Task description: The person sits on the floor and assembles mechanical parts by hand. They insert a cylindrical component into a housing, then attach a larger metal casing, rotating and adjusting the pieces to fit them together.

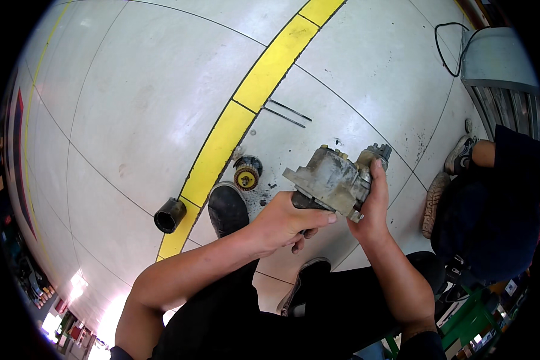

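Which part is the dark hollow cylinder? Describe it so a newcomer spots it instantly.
Find the yellow floor stripe and follow it to the picture's lower left. The dark hollow cylinder stands at it, left of the person's left shoe. Its wide open mouth sets it apart from the armature just ahead of the shoe's toe, which shows a yellow face.
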`<state>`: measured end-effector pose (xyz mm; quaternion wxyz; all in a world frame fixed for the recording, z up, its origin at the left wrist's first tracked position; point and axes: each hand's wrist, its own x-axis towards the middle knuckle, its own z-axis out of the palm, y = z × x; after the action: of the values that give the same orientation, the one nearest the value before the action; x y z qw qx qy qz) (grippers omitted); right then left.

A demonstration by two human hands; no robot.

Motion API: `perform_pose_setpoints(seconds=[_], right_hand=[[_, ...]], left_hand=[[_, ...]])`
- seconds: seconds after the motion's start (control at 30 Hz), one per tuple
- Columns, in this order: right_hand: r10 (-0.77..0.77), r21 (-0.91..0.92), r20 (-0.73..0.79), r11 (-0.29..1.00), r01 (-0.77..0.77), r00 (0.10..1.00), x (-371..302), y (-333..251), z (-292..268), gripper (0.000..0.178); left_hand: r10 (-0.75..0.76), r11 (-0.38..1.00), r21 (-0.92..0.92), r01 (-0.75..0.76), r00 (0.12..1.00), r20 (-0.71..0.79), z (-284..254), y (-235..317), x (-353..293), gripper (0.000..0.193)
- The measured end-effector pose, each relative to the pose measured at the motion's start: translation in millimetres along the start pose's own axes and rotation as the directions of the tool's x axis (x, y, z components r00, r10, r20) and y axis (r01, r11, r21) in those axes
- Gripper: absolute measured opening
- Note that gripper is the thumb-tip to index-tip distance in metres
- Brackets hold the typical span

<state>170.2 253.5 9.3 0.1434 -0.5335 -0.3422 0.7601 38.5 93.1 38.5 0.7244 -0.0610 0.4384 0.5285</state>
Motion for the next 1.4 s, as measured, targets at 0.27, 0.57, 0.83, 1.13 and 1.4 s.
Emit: perform_pose_setpoints(seconds=[0.27, 0.57, 0.83, 1.13, 1.4], right_hand=[[-0.037, -0.017, 0.017, 0.999, 0.038, 0.999, -0.5, 4.3, -2.1, 0.046], [0.002, -0.057, 0.003, 0.998, -0.002, 1.0, -1.9, -3.0, 2.3, 0.043], [0.078, 0.007, 0.01, 0.997, -0.079, 0.997, -4.3, 1.0, 2.6, 0.038], [0.073, -0.071, 0.025, 0.995, -0.071, 0.997, 5.0, -5.8, -6.3, 0.044], [0.174, 0.024, -0.009, 0.985, -0.174, 0.985, -1.1, -11.1, 6.7, 0.043]], left_hand=[[-0.018, 1.0, 0.021, 0.019, 0.999, -0.035, -1.1, -10.6, 0.9, 0.028], [-0.013, 0.996, 0.085, 0.017, 0.999, -0.048, -0.5, -5.0, 3.4, 0.03], [-0.085, 0.986, -0.136, 0.098, 0.992, 0.094, -13.5, -8.4, -14.1, 0.045], [-0.043, 0.963, 0.268, 0.031, 0.998, 0.041, -9.0, 3.8, -25.9, 0.047], [0.029, 0.977, 0.209, -0.045, 0.997, 0.078, -7.1, -6.9, -22.8, 0.047]])
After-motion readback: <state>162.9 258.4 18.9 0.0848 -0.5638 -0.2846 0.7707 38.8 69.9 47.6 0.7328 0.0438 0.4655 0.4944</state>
